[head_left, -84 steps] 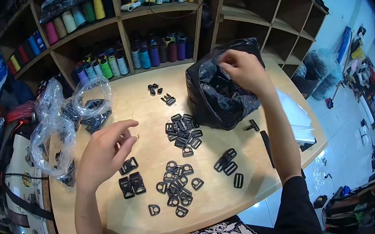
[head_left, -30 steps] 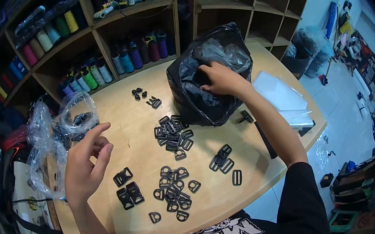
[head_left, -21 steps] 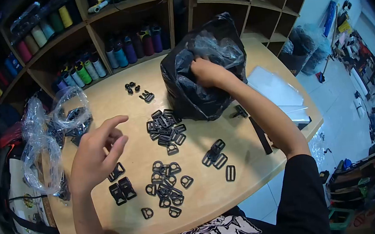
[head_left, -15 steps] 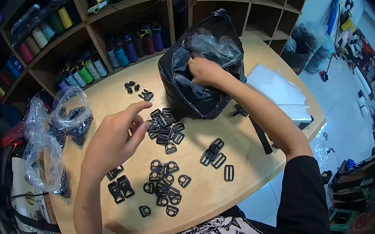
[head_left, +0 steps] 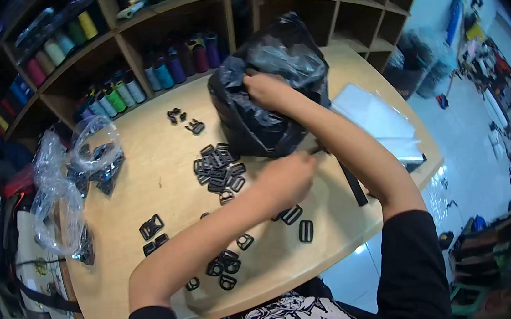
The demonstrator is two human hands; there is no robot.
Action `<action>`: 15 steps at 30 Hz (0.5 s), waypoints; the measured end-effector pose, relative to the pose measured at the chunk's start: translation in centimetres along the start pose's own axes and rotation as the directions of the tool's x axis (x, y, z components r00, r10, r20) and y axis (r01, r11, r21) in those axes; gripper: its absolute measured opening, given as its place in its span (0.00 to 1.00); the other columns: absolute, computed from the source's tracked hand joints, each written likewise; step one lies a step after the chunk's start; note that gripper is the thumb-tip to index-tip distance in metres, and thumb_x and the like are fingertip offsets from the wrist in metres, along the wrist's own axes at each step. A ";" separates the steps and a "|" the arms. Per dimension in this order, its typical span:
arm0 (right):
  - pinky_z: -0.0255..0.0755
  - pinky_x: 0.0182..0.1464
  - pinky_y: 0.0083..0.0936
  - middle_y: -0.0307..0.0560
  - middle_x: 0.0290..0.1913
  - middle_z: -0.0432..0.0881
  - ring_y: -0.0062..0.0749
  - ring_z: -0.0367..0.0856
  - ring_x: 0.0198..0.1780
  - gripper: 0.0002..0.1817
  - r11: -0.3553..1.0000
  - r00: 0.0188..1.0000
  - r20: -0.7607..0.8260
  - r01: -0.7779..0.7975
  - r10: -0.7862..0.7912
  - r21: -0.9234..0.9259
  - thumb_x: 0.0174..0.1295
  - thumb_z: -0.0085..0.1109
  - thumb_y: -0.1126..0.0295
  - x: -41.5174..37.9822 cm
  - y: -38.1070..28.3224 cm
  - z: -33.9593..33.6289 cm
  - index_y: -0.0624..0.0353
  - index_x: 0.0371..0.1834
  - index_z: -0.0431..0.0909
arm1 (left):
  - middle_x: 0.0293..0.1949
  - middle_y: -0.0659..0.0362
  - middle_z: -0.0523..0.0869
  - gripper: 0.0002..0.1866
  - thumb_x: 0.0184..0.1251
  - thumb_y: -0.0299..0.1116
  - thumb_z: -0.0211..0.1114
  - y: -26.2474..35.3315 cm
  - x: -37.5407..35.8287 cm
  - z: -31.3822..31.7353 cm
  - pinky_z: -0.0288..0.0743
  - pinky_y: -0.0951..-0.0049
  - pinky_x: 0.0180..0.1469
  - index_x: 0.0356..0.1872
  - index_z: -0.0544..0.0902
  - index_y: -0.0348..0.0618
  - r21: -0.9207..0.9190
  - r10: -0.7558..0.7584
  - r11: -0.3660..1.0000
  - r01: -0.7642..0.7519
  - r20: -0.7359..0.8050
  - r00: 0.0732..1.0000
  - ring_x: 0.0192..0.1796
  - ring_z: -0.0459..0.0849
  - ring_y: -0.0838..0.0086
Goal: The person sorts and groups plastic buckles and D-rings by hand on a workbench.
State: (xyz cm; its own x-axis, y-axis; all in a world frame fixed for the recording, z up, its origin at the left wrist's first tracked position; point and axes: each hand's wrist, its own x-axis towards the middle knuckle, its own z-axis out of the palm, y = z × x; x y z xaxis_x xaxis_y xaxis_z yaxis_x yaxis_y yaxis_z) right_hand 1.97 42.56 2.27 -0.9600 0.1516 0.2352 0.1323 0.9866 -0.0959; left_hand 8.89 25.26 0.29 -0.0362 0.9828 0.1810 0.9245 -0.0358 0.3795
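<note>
Buckles (head_left: 216,171) lie piled mid-surface (head_left: 162,170). We see our left hand (head_left: 286,180) reaching across beside the black bag (head_left: 262,111), its grip unclear. Our right hand (head_left: 266,90) is clamped on the bag's rim.

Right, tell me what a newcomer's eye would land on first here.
First, the black plastic bag at the far side of the wooden table, with the right hand at its mouth. Next, the black buckles and rings scattered over the middle, where the left hand reaches across. Behind, shelves hold bright thread spools.
</note>
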 end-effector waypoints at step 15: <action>0.72 0.45 0.46 0.64 0.38 0.79 0.62 0.77 0.43 0.08 0.993 0.990 -0.122 0.081 -0.069 0.090 0.52 0.52 0.74 0.1 -0.1 0.1 0.64 0.35 0.74 | 0.45 0.43 0.81 0.17 0.61 0.29 0.56 -2.4 7.3 9.1 0.81 0.63 0.35 0.50 0.76 0.31 0.334 0.176 0.938 -0.093 -0.228 0.958 0.39 0.84 0.56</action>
State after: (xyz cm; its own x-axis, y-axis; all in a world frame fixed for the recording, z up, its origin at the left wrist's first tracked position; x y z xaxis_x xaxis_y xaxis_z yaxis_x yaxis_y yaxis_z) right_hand 1.83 42.46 2.24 -0.9297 0.0892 0.3574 0.0318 0.9861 -0.1634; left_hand 9.89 34.19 -7.54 0.0415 0.8935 0.4472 0.9972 -0.0646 0.0364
